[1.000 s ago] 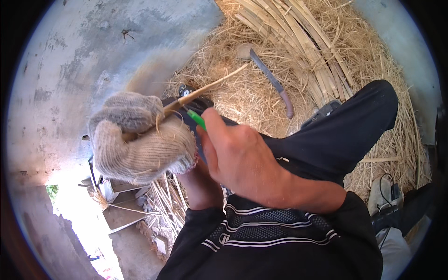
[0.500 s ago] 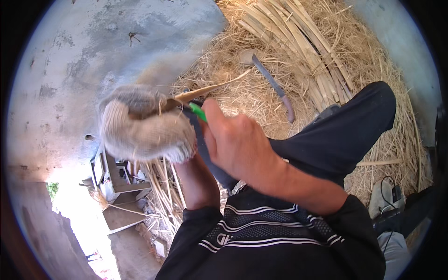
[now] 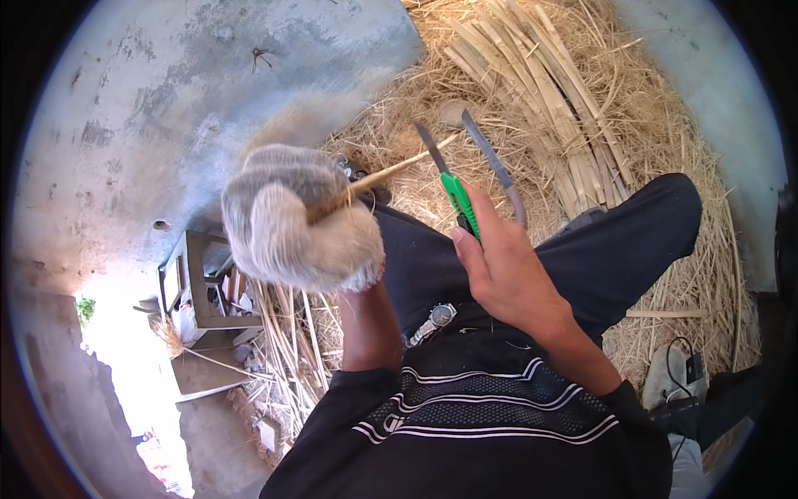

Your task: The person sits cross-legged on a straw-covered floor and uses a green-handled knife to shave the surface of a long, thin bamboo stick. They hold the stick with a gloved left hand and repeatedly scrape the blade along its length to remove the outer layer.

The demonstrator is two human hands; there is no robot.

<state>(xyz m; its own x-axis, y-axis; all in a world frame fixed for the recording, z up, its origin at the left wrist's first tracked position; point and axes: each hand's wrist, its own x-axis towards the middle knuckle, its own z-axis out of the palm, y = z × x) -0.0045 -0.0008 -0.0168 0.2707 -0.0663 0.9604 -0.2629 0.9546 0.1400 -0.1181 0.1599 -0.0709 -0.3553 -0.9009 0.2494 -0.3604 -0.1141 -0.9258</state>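
My left hand (image 3: 299,220), in a thick pale knitted glove, is closed around a narrow bamboo strip (image 3: 403,168). The strip's thin end juts out to the right above my lap; its other end is hidden in the glove. In my bare right hand (image 3: 517,270) is a green utility knife (image 3: 459,204), its long blade out and pointing up and left. The blade tip is near the strip and looks apart from it.
Beyond my knees a curved machete (image 3: 489,150) rests on shavings near a bundle of split bamboo strips (image 3: 553,100). A wristwatch (image 3: 436,320) lies at my lap. Left of me are a small wooden stand (image 3: 208,283) and more thin strips (image 3: 295,333). Walls flank both sides.
My right hand has drawn the utility knife away from the glove, to the right, baring its blade. My left hand has shifted slightly right with the bamboo strip. The wristwatch has come into sight.
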